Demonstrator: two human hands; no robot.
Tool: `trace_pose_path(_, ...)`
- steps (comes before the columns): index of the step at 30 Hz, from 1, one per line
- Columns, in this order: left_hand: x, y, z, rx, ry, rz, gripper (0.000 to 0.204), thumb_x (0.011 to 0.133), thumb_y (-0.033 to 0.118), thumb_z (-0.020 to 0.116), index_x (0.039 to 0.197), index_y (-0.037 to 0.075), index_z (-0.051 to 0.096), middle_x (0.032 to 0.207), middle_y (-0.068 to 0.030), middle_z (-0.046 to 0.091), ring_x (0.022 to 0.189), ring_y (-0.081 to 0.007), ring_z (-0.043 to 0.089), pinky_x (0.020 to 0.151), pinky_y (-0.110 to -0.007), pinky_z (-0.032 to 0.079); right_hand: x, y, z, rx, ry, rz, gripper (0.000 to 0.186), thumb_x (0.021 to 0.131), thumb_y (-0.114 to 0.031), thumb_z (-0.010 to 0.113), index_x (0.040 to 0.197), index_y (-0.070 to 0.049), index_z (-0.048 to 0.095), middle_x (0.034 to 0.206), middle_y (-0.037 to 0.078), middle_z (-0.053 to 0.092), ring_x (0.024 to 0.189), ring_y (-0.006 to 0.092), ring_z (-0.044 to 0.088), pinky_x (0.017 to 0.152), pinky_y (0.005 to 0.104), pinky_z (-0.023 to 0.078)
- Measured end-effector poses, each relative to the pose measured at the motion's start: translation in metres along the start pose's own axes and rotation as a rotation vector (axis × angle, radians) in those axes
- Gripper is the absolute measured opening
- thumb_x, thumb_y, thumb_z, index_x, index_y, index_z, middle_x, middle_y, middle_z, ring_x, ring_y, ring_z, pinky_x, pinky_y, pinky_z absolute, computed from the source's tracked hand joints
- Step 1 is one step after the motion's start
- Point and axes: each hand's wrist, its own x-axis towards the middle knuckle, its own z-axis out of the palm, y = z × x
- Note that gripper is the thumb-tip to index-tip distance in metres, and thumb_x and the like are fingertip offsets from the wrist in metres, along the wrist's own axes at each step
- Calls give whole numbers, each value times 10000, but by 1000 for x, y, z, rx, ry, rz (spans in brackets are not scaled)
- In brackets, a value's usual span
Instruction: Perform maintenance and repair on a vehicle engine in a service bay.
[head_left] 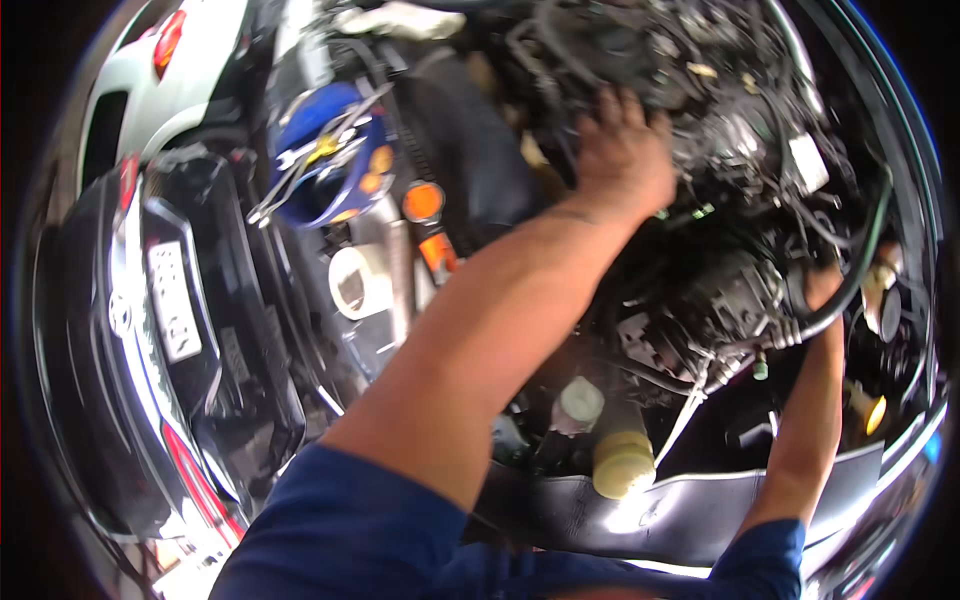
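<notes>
My left hand [628, 150] reaches far across an open engine bay. Its fingers are spread and rest on or just over dark engine parts [600, 50], with nothing visible in its grasp. At the right my right hand [823, 285] goes down beside a metal engine unit [725, 300] with pipes on it. A dark, curved hose [868, 262] passes close to that hand. Its fingers are hidden among the parts, so what they touch cannot be seen. A white strap or cord [685, 425] hangs from the pipe fittings, between my two arms.
Left of my left arm stand a blue bucket [318, 108] with tools and a white roll [374, 283]; a round orange item [423, 202] lies nearby. A yellowish cap [622, 466] and a pale cap [578, 405] rise near the front edge. A black car [90, 340] is at far left.
</notes>
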Motion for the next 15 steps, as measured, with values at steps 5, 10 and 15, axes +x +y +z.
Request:
trace_pose_path(5,-12,-18,-14,-85,-39,-40,533,881,195,484,1399,69,473,1542,-255,263,1452,-432,182,1110,-577,231,-68,-106,-40,564,-194,175,411,905,-143,524,1297,-21,530,954,48,641,787,112,609,689,252,503)
trace_pose_path(10,-28,-10,-23,-342,80,54,683,787,350,709,1385,106,489,1533,-250,271,1445,-439,175,1122,-612,200,-158,-117,-119,384,79,466,275,883,-103,487,1130,-52,597,641,-59,458,484,18,366,413,185,291)
trace_pose_path(15,-61,-61,-51,-807,561,232,481,715,279,796,1147,121,654,1166,-176,618,1119,-349,579,945,-412,482,-229,-237,-138,490,290,230,268,874,-66,486,1088,9,631,738,-44,550,551,15,319,494,186,222)
